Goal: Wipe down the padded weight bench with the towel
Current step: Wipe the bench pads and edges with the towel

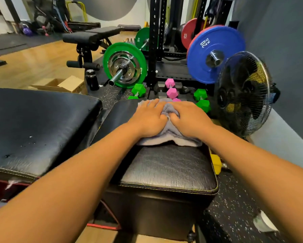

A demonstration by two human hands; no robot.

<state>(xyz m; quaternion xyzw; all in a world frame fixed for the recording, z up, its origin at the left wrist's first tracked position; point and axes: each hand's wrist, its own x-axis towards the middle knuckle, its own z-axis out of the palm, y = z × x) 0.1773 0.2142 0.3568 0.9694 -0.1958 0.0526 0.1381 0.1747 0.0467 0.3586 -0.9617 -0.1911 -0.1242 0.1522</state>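
My two hands lie flat on the towel (170, 137), side by side, palms down. My left hand (148, 118) presses on the left part of it and my right hand (191, 118) presses on the right part. My fingers are stretched out forward, not curled into fists. My thumbs nearly meet in the middle, where the cloth is bunched up in a little hump.

The towel is gray and soft. It sits on top of the black padded bench (168, 169), on the far half of the pad. The near half of the pad is bare and has small cracks.

A second black pad (33, 123) is just to the left, with a few small shiny spots on it. Past the bench, on the floor, are pink dumbbells (171, 92) and green dumbbells (200, 94). A bar with a green plate (124, 64) is farther back on the left, and a blue plate (215, 53) is on the right. A black fan (243, 93) stands near the wall on the right. A brown box (63, 85) and a black bottle (92, 79) sit on the left
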